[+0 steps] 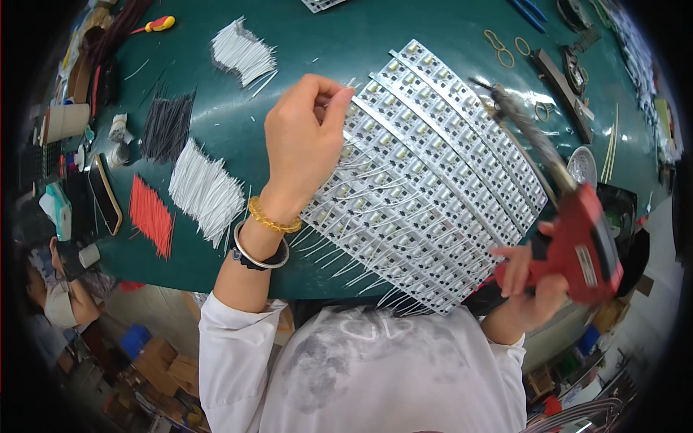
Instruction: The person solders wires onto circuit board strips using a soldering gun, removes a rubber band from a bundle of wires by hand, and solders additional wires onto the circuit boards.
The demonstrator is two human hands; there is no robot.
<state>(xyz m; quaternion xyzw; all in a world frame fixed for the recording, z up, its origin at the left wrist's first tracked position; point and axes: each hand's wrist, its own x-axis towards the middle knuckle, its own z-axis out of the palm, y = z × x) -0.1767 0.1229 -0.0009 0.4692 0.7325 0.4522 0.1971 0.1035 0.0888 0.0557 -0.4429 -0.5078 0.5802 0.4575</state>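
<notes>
My left hand (307, 133) is closed in a pinch at the upper left edge of a sheet of white circuit boards (433, 166), with a short white wire (351, 82) showing at its fingertips. Rows of small chips cover the sheet, and many thin white wires (346, 249) stick out from its left and lower part. On the right, my right hand (533, 280) is around a red soldering gun (581, 249), both smeared by motion. The gun's long metal tip (530, 126) points up and left above the sheet's right side.
Left of the sheet lie bundles of white wires (207, 191), black wires (167, 126) and red wires (151, 215); another white bundle (244, 52) is farther back. A phone (106, 195), a yellow-red screwdriver (155, 24), rubber bands (498, 49) and a long dark bar (563, 94) share the green table.
</notes>
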